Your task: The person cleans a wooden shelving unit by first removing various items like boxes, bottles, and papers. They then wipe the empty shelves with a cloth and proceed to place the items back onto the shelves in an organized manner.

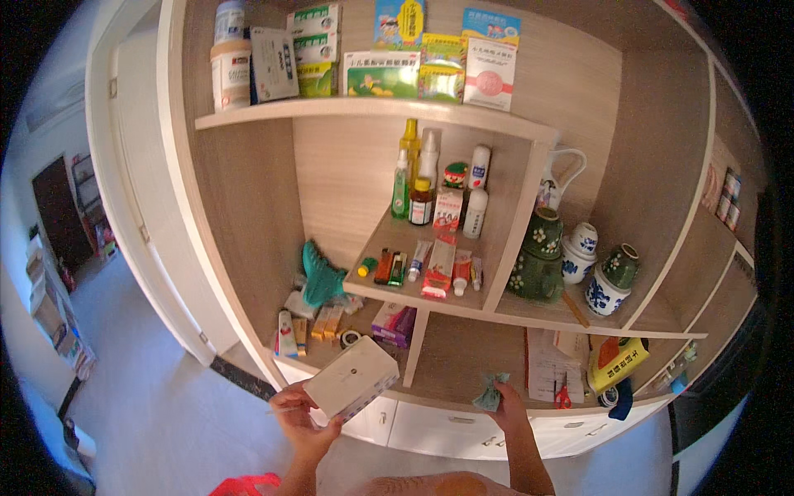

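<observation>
My left hand (301,423) grips a white rectangular box (351,376) by its near left corner, thumb below and fingers at the side. The box is tilted in front of the lower left shelf and has a small dark mark on its top and bluish patches along its near edge. My right hand (513,411) is closed on a crumpled grey-green cloth (492,392), in front of the lower middle compartment. The two hands are apart, and the cloth does not touch the box.
Bottles and tubes stand on the middle shelf (447,302). A teal boot-shaped item (321,277), small boxes and a purple box (394,324) crowd the lower left. Green jars (533,264), red scissors (563,398) and a yellow packet (619,364) are at right. Medicine boxes (382,74) line the top.
</observation>
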Motion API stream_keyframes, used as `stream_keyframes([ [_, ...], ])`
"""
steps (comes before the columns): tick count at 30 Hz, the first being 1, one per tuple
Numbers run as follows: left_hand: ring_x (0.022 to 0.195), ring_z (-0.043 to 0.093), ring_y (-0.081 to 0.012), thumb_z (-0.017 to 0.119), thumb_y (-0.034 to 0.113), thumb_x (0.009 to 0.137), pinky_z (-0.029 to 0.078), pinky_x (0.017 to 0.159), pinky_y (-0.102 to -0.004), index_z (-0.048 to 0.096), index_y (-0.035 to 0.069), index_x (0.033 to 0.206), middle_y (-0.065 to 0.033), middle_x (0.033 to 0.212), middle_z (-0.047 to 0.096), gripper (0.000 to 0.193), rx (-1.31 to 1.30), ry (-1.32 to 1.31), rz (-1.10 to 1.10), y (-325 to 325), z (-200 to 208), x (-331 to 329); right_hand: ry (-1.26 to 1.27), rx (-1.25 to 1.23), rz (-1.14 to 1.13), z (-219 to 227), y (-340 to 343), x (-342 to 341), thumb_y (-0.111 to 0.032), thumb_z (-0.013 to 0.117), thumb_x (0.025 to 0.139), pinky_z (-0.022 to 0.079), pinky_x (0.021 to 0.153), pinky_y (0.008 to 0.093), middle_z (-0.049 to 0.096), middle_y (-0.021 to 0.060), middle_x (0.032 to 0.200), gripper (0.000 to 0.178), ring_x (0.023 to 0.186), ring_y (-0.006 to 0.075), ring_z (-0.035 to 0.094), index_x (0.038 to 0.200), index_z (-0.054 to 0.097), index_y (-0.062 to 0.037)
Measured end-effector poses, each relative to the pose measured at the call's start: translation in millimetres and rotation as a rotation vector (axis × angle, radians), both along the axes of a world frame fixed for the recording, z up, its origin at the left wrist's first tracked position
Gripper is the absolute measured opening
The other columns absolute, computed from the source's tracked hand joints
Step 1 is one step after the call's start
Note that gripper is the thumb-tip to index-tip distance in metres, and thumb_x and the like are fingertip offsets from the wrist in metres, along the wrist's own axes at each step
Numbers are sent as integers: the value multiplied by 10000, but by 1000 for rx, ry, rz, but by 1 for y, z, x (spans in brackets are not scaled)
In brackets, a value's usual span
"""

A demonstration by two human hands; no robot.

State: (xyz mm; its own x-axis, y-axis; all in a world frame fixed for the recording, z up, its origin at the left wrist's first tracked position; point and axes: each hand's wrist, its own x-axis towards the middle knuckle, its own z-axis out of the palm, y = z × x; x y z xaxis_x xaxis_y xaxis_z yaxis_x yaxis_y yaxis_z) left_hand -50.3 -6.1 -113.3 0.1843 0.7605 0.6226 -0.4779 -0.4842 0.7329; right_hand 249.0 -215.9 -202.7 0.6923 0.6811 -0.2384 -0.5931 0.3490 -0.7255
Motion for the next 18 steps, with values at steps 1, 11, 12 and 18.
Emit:
stream_keyframes([
  [1, 893, 457, -177, 754, 192, 574, 388, 778, -315, 297, 114, 978, -62, 945, 425, 615, 36, -27, 24, 8, 9, -1, 27, -33, -24, 4, 6, -3, -138, 494, 813, 463, 733, 415, 548, 65, 950, 220, 856, 217, 548, 1020, 486, -65],
  [11, 979, 450, -203, 729, 277, 647, 337, 870, -331, 318, 88, 1024, -94, 994, 467, 589, 292, -162, 166, 59, 111, -4, 71, -58, -36, -2, 8, 4, -120, 489, 812, 474, 711, 410, 561, 75, 937, 221, 835, 220, 559, 1021, 494, -50],
  [12, 1004, 446, -208, 716, 301, 667, 326, 886, -338, 328, 84, 1034, -96, 1009, 474, 577, 314, -151, 195, 60, 117, -3, 88, -23, -31, -17, 8, 10, -117, 490, 810, 475, 713, 410, 561, 76, 945, 228, 849, 221, 559, 1027, 492, -49],
  [18, 1008, 451, -192, 703, 161, 661, 328, 880, -311, 321, 84, 1040, -89, 1025, 456, 544, 395, -161, 275, 80, 161, -10, -227, -230, -73, -5, 19, 20, -190, 543, 777, 465, 718, 380, 564, 89, 948, 277, 843, 233, 555, 1017, 513, -56],
])
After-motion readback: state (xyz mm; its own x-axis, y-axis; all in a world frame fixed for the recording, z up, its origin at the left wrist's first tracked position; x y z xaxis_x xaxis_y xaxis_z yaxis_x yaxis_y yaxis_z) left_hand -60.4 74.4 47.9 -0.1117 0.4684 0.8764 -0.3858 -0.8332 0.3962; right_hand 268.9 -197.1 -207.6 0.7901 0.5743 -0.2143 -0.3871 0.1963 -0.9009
